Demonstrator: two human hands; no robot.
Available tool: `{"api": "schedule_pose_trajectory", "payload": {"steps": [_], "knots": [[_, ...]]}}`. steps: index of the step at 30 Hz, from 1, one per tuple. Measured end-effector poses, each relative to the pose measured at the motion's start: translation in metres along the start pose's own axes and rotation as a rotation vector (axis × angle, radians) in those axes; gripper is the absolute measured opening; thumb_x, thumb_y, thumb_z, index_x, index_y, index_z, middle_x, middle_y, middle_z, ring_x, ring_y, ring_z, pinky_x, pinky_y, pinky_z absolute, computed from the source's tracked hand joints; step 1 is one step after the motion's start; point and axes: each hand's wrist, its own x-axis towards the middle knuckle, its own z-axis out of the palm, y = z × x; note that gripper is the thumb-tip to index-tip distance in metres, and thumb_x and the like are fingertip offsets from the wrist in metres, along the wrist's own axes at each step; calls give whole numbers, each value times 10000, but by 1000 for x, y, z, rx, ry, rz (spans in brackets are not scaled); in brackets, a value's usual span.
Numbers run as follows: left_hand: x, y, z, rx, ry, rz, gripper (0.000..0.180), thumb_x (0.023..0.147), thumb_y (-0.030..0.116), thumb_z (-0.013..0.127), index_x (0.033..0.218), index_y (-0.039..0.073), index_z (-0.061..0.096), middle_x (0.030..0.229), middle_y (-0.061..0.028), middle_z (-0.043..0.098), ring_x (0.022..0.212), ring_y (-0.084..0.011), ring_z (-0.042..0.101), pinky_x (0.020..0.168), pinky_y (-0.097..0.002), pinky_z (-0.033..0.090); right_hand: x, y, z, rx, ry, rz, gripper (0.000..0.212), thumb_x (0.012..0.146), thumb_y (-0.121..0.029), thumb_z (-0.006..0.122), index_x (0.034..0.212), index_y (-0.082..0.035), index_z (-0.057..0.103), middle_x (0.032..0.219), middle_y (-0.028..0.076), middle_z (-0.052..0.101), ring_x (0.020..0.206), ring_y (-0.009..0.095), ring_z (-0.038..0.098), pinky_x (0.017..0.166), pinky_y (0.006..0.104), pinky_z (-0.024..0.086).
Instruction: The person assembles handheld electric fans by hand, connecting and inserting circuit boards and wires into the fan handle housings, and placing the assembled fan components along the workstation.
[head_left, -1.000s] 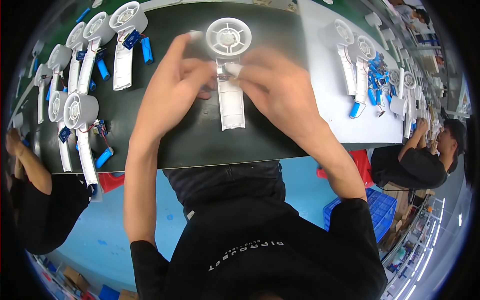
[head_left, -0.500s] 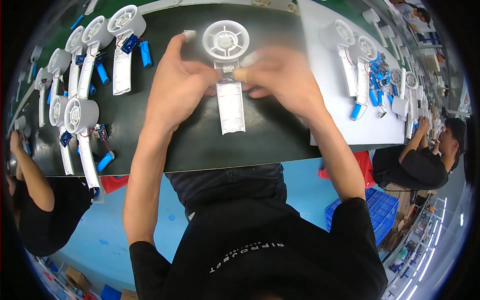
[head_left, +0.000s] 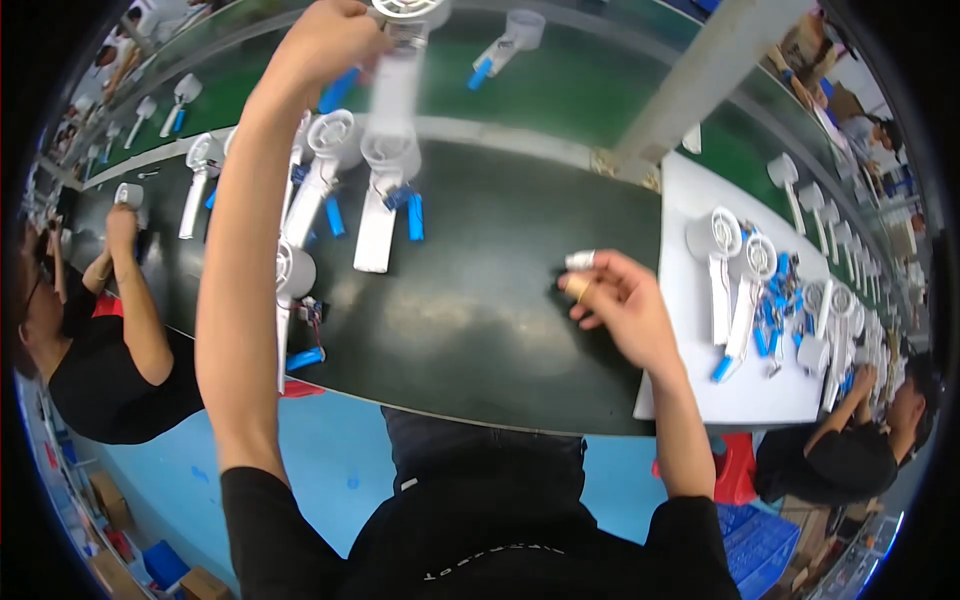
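My left hand (head_left: 335,45) reaches far forward to the upper left, its fingers closed at the neck of a white handheld fan housing (head_left: 396,85). The round head of this fan is cut off by the top of the picture, and its handle is blurred. A blue battery (head_left: 339,90) shows just below the hand; whether it belongs to the held fan I cannot tell. Over the dark worktop (head_left: 480,330), my right hand (head_left: 632,312) is empty, with loosely bent fingers apart. One fingertip has a white cover, another a tan band.
Several fan housings (head_left: 375,235) with blue batteries and small boards stand at the left. A white sheet (head_left: 690,390) at the right bears more fans and a pile of batteries (head_left: 775,310). Behind runs a green conveyor (head_left: 570,95) carrying a fan (head_left: 510,42); a grey post (head_left: 715,80) rises there. Co-workers sit on both sides.
Both hands were at the fan housing in the middle of the worktop. My left hand has carried it forward and left; my right hand has let go and drawn away right. The view has tilted up.
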Motion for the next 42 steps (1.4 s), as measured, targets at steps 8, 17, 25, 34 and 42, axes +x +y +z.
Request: {"api": "schedule_pose_trajectory", "payload": {"steps": [8,17,25,34,42], "knots": [[158,-156,-18,146,-105,-317,137,782,102,719,899,31,736,758,-81,673,655,-183,632,541,-354,487,-3,11,15,-163,56,18,193,903,-109,708,1056,5,680,597,26,603,557,65,592,527,228,465],[193,-210,-55,362,134,-277,250,795,231,712,956,41,733,890,-120,741,799,-225,714,695,-344,549,2,1,17,-95,122,112,131,882,-70,719,978,11,681,628,16,619,533,81,589,474,213,449],[173,-238,-86,491,-75,-292,626,624,482,799,937,-57,741,955,-221,718,938,-322,695,832,-379,519,5,1,16,-109,143,115,126,872,-72,734,963,3,692,589,3,615,500,73,583,442,208,426],[94,-114,-80,504,370,-135,670,650,478,748,1050,-55,676,978,-248,709,937,-355,698,827,-405,532,-7,-16,10,66,54,54,183,966,-131,636,1085,8,643,884,55,706,701,87,632,628,226,508],[-118,50,47,296,97,246,532,633,227,725,1055,-61,580,910,-261,641,848,-385,651,775,-420,505,28,-97,33,312,76,-245,450,981,-314,605,1310,-22,512,1180,86,646,1066,180,623,880,325,529]]}}
